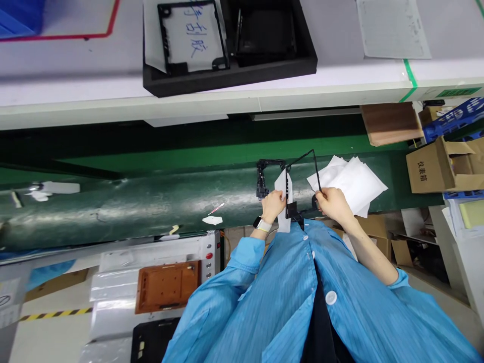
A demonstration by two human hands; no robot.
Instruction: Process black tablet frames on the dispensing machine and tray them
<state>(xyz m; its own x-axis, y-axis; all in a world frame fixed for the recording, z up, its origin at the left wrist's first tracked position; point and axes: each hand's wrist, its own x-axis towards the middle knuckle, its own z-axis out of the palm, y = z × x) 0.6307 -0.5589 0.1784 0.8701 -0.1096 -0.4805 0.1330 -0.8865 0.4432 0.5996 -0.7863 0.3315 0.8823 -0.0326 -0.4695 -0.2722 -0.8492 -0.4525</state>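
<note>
Near my waist, I hold a thin black rectangular plastic frame (287,194) tilted up between both hands. My left hand (273,205), with a watch on its wrist, is closed at the frame's left side. A narrow white sheet of paper (283,222) shows behind that side, also at my left fingers. My right hand (335,204) pinches the frame's right bar. Another black frame (260,179) lies just beyond my left hand on the green surface. To the right, a fanned stack of white sheets (357,184) lies beside my right hand.
Ahead, a black tray (230,78) with black frames stands on the white bench (86,96). Cardboard boxes (431,169) are at the right. An orange-brown panel (168,286) lies at lower left. White scraps (212,220) lie on the green surface (151,201).
</note>
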